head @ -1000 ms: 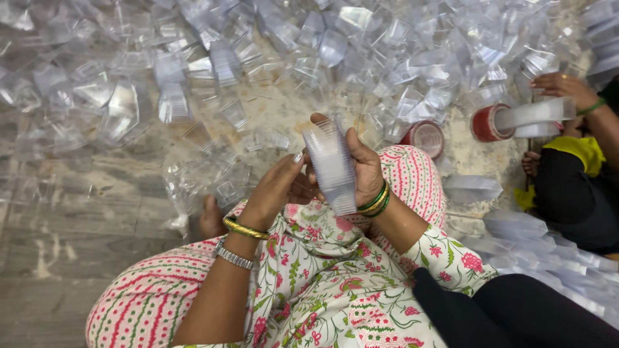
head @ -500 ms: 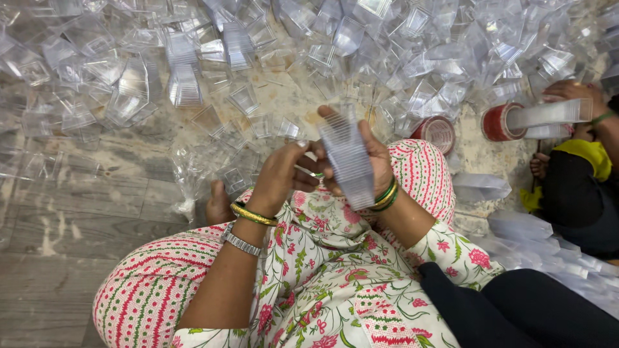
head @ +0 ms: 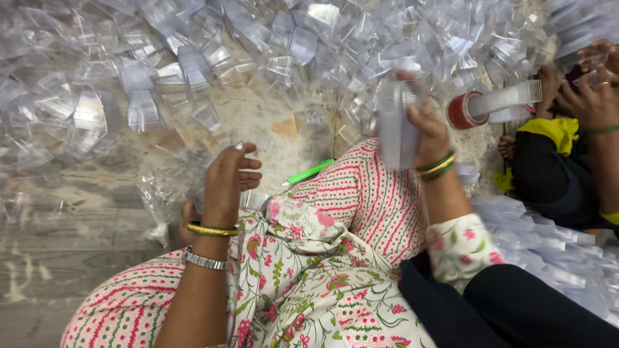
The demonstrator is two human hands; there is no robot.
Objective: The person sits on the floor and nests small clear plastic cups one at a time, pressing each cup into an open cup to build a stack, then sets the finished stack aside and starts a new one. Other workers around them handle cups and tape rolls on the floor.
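Observation:
My right hand grips a nested stack of clear plastic cups, held upright over my right knee. My left hand hovers with loosely curled fingers and nothing in it, just above a crumpled clear plastic bag on the floor by my left knee. Gold and silver bangles ring the left wrist, green and gold ones the right. A large heap of loose clear plastic cups covers the floor ahead of me.
A green pen-like object lies by my knee. At the right another person's hands hold a long stack of cups against a red tape roll. Flattened clear pieces pile up at the right. Worn floor shows at left.
My hands have parted: the left let go of the stack and dropped toward the bag, while the right carried the stack to the right.

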